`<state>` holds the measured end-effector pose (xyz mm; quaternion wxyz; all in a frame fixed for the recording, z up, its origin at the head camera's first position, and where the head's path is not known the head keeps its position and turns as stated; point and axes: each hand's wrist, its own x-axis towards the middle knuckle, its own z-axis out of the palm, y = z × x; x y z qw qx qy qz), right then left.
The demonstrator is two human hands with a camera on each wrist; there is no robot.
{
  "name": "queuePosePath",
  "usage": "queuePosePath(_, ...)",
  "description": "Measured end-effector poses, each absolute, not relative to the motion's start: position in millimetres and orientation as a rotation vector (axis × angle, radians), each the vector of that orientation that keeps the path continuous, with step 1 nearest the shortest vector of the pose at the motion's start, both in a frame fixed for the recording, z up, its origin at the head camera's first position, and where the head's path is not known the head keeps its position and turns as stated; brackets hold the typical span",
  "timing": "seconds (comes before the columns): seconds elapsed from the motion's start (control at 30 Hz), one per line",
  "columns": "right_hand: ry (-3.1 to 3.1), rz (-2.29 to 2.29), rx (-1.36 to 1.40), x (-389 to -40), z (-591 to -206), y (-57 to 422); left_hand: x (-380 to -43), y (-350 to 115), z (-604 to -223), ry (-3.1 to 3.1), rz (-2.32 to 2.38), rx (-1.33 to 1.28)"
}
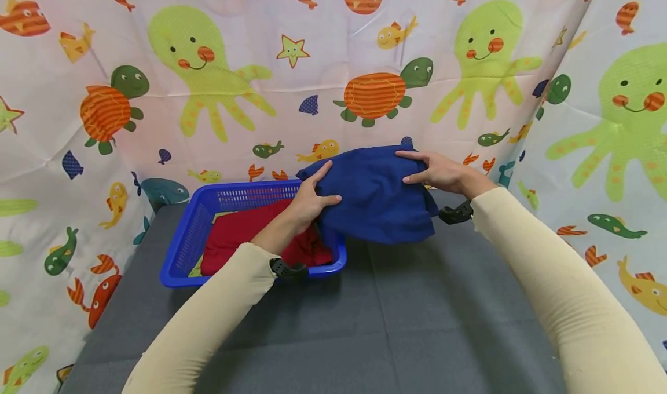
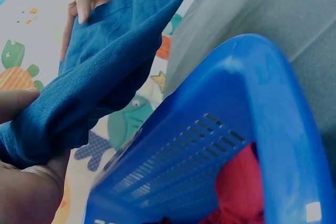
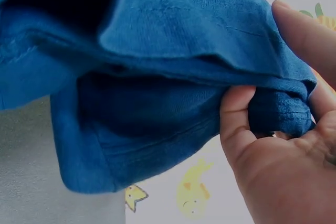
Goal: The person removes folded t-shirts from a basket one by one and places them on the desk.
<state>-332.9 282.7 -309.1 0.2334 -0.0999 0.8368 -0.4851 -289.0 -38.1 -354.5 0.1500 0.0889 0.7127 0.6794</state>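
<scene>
1. I have the blue cloth [image 1: 372,200] up in the air near the centre of the frame, its lower left part overlapping the right end of the blue basket [image 1: 179,237] in view.
2. The fingers of my left hand [image 1: 307,205] grasp its left side, thumb on one face and the rest behind; those of my right hand [image 1: 443,174] pinch its upper right edge.
3. Done, as far as I can judge: the red cloth [image 1: 245,232] lies in the basket, left of centre, over something yellow-green [image 1: 197,268] that shows only at its edges.
4. Not done: the blue cloth is neither in the basket nor laid on the grey surface [image 1: 312,347]. Its layers gape in the right wrist view, so I judge it is not neatly flattened.
5. What seems left is straightening this piece and setting it down; whether more lies beneath the red, I cannot tell.
</scene>
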Motion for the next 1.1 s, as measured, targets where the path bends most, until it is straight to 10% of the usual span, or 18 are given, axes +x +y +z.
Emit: queuePosePath(1.1,2.307,-1.251,-0.158,-334,-353,329,-289,21,-375,1.992,1.830,0.255)
